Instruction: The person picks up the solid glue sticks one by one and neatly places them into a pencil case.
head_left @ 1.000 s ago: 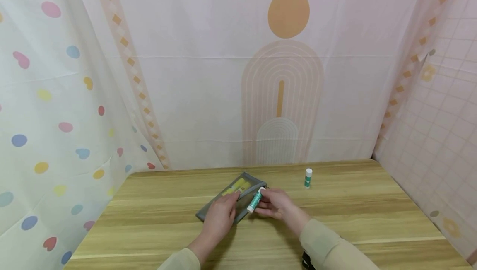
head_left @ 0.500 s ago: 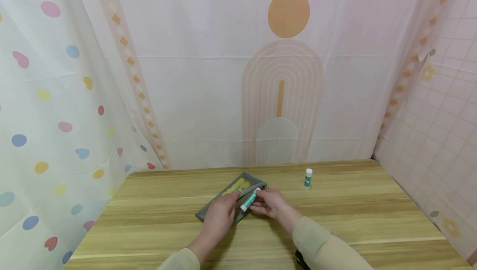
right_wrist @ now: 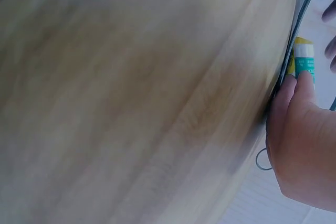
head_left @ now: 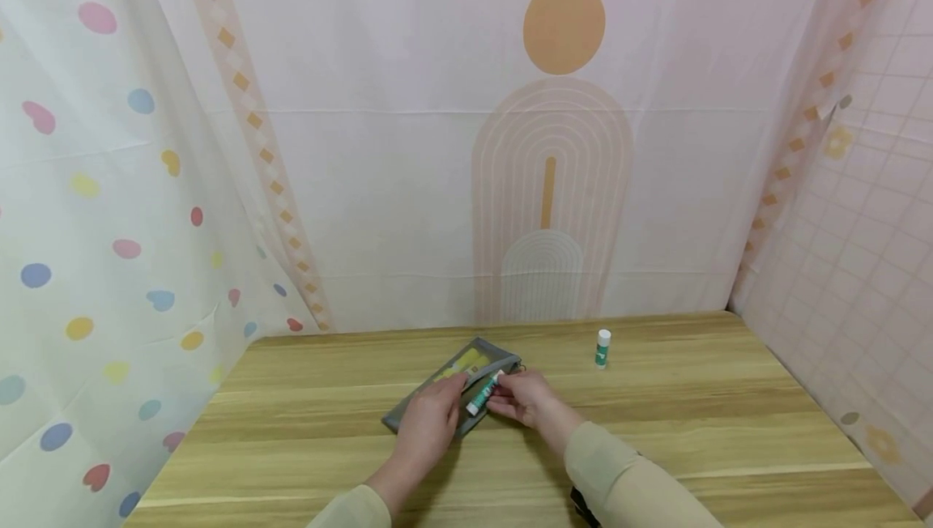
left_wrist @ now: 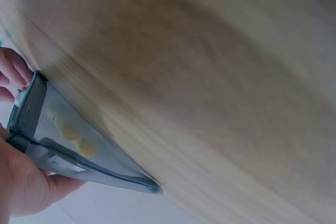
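Observation:
A grey mesh zip pouch (head_left: 497, 352) lies slantwise on the table, its mouth toward the right. Yellow things (head_left: 466, 362) show through the mesh. My left hand (head_left: 428, 423) grips the pouch by its upper edge; in the left wrist view, the thumb lies along its side (left_wrist: 126, 174). Between the fingers and thumb of my right hand (head_left: 530, 398) is a green glue stick with white ends (head_left: 484, 395), held at a slant in the pouch's mouth. The right wrist view shows this glue stick (right_wrist: 304, 62) inside the opening, beside something yellow.
Another green glue stick with a white cap (head_left: 602, 348) stands upright at the back right of the wooden table (head_left: 714, 415). A metal ring (right_wrist: 263, 159) hangs at the pouch's end. Patterned curtains (head_left: 394, 212) close off the back and both sides.
My right hand has moved left and slightly down, bringing the glue stick from beside the pouch into its mouth. My left hand and the pouch have stayed in place.

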Demonstrator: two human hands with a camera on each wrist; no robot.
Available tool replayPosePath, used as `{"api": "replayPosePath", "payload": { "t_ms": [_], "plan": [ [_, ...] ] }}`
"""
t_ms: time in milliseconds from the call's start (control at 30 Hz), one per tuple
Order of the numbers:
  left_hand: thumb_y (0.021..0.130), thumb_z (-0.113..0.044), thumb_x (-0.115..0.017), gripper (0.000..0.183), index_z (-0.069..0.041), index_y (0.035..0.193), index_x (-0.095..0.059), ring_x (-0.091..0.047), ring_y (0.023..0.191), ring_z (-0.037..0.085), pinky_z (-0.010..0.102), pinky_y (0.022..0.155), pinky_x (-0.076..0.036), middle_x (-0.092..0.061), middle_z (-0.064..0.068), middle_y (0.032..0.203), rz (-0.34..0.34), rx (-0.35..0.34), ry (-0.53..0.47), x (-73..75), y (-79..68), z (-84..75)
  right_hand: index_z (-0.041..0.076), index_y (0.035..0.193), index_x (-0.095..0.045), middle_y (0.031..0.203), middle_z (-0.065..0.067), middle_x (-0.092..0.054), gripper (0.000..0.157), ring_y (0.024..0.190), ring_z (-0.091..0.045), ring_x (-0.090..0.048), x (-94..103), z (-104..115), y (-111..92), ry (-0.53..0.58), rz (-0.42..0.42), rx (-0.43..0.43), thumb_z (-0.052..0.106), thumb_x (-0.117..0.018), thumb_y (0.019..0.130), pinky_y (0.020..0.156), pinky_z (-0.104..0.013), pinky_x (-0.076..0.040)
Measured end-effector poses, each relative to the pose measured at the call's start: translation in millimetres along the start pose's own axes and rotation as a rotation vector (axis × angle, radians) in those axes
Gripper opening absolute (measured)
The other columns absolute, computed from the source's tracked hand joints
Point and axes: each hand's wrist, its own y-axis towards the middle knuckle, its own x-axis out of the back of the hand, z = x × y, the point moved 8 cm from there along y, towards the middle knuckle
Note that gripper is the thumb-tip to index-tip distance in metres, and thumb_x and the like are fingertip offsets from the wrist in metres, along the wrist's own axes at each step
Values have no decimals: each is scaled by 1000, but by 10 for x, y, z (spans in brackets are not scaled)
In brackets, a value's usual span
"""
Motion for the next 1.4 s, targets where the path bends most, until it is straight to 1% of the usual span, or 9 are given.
{"api": "replayPosePath", "payload": {
  "t_ms": [200, 400, 567, 800, 900, 1033, 1200, 1300, 1400],
  "plan": [
    [88, 2, -70, 33, -2, 121, -67, -69, 101, 33, 45, 86, -56, -71, 16, 110, 0, 0, -5, 11, 0, 1, -17, 133, -36, 100, -27, -59, 36, 82, -27, -68, -7, -12, -12, -4, 14, -4, -1, -46, 102, 87, -39, -56],
    [87, 4, -70, 35, 0, 121, -67, -69, 101, 33, 46, 85, -56, -71, 17, 111, -9, -6, -6, 30, 5, -9, -16, 135, -33, 101, -26, -58, 38, 81, -26, -67, -12, -23, -21, -7, 22, -19, -1, -45, 102, 85, -36, -57],
    [84, 6, -71, 36, 0, 120, -68, -69, 99, 34, 46, 84, -57, -71, 18, 109, -25, -18, -12, 45, 6, -23, -13, 139, -29, 101, -26, -58, 42, 83, -27, -68, -20, -29, -49, -2, 35, -31, 0, -45, 103, 85, -37, -57],
    [87, 4, -69, 35, -1, 121, -67, -68, 101, 34, 46, 86, -56, -71, 17, 110, -8, -1, -9, 32, 5, -12, -16, 128, -41, 108, -34, -61, 32, 87, -33, -70, 1, -19, -84, 20, 52, -28, 1, -47, 102, 87, -41, -57],
    [88, 3, -68, 34, -1, 122, -67, -68, 101, 33, 45, 87, -56, -71, 16, 111, -1, 9, -7, 24, 1, -1, -16, 126, -45, 108, -34, -63, 30, 88, -34, -71, 25, -2, -108, 26, 48, -24, 1, -48, 101, 86, -42, -57],
    [88, 2, -68, 33, -1, 122, -68, -68, 101, 33, 45, 87, -56, -71, 17, 111, -5, 3, -6, 20, 0, 0, -17, 123, -48, 104, -29, -67, 30, 85, -28, -71, 69, 11, -132, 39, 32, -20, 2, -50, 100, 83, -39, -58],
    [87, 3, -69, 32, -1, 120, -68, -69, 100, 33, 45, 86, -56, -71, 17, 111, -8, -8, -8, 19, 3, -9, -15, 122, -52, 92, -17, -70, 30, 80, -21, -71, 126, 29, -160, 55, 17, -11, 5, -53, 100, 79, -35, -59],
    [87, 4, -69, 33, 0, 120, -68, -69, 100, 33, 45, 86, -56, -71, 17, 111, -6, -8, -8, 16, 1, -11, -14, 122, -54, 90, -13, -71, 31, 81, -20, -71, 147, 54, -187, 48, 19, 0, 7, -54, 100, 80, -35, -59],
    [87, 4, -69, 34, 0, 120, -68, -68, 101, 33, 45, 86, -56, -71, 17, 112, 0, 0, -8, 12, -3, -7, -14, 123, -55, 92, -13, -72, 31, 84, -20, -71, 172, 82, -216, 28, 19, 15, 8, -55, 100, 80, -34, -59]
  ]
}}
